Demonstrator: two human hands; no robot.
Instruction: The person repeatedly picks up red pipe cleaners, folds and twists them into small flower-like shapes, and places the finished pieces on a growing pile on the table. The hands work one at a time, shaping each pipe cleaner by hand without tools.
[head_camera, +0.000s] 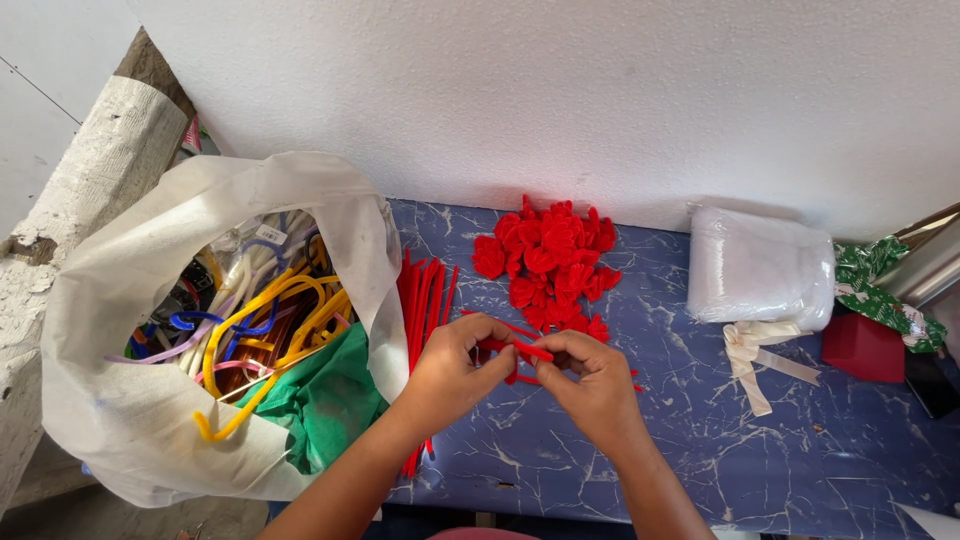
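Both hands meet over the tabletop (700, 440), a blue surface veined with white like marble. The left hand (450, 370) and right hand (590, 385) each pinch one fuzzy red stem (520, 348), a thin pipe cleaner bent between them; both grips are closed on it, thumbs and forefingers pressed to the wire. The stem sits just in front of the petal pile (550, 265), touching neither it nor the wall.

That pile is a heap of small red folded loops, soft and plush, too tangled to count. Left of the pile lies a bundle (422, 290) of straight red stems, packed side by side, perhaps a dozen, the exact number unclear. Further left of the pile sags one white plastic sack (120, 400), thin and crinkled, its mouth open; inside are curled stems in yellow, blue, white and lilac, and one crumpled green sheet (325, 400).

Right of the pile rests one white padded packet (760, 265) in clear film, rounded like a pillow. A cream ribbon (750, 350) trails from below it. Beyond it stands one small red box (862, 348), matte and square-edged, beside green patterned wrapping (880, 285).
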